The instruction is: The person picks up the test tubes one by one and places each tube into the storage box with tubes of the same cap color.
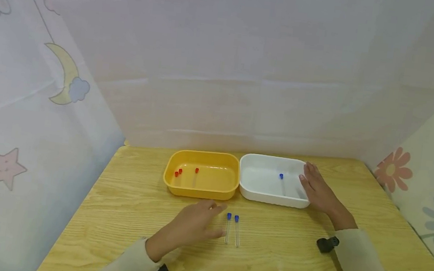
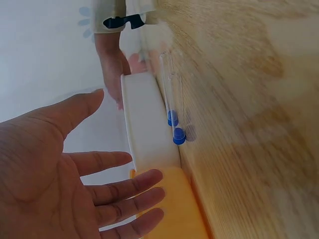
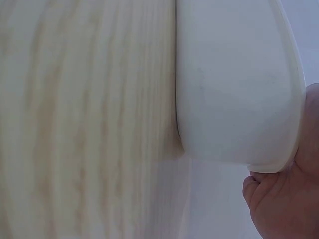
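Note:
My left hand hovers with its fingers spread just left of two clear test tubes with blue caps. The nearer tube and the other tube lie side by side on the table, caps toward the trays. In the left wrist view the left palm holds nothing. My right hand rests against the right end of the white tray, fingers extended at its rim. Inside that tray lies one blue-capped tube. In the right wrist view, part of the right hand touches the rim; some fingers are hidden.
A yellow tray stands left of the white one, close beside it. It contains three red-capped tubes, one with its cap near the middle. Under everything is a wooden table, with a pale sheet behind it.

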A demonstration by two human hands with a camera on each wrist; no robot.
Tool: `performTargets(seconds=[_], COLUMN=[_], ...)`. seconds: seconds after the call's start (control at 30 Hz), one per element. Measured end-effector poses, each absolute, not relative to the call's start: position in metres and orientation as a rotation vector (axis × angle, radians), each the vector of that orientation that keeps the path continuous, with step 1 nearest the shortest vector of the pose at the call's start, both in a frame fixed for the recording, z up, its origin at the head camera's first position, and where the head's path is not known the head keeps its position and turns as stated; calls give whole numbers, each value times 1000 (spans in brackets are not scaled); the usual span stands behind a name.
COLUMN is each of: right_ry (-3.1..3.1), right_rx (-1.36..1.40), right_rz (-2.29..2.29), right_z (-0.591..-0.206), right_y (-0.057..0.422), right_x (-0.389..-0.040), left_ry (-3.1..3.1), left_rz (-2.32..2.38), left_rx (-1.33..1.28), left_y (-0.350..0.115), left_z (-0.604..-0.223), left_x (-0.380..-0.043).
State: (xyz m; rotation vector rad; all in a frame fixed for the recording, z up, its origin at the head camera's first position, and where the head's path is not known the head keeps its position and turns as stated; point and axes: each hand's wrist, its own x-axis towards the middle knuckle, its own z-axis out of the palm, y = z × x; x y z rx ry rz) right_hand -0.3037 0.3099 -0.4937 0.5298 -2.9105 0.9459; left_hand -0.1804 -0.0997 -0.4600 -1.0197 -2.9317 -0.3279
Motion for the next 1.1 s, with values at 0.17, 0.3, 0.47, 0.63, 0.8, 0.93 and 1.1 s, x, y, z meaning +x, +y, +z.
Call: performTargets(seconds=[0.17,0.3,0.47,0.63,0.8,0.93,1.1], right_ry=[-2899,-2889,-2903,-2920,-2908,-2906,-2918], right_rx=[548,566,554,531,542,545,531], right_rz=[966,974,956,936,938,951,953], right_z=[-493,-494,-494,-494,-492,-493,-494], right_y=[311,310,310,310,309,310,311], right_x=[-304,-305,-304,-305,-304,-305,-306], left_ry=[-2993,-3016,-3054,-3066,-3073,-3079,-3067], left_rz=[-291,-258,-241,-191,-166,-172,-144], left_rx=[-1011,-1013,-1006,-1002,-987,-983,-987], left_y=[-96,-95,-92,-88,-84,-82,-80], left_z=[-464,-466,-469,-473,-478,-480,-480], left_x=[-181,-182,-183,-184,-186,-185,-186])
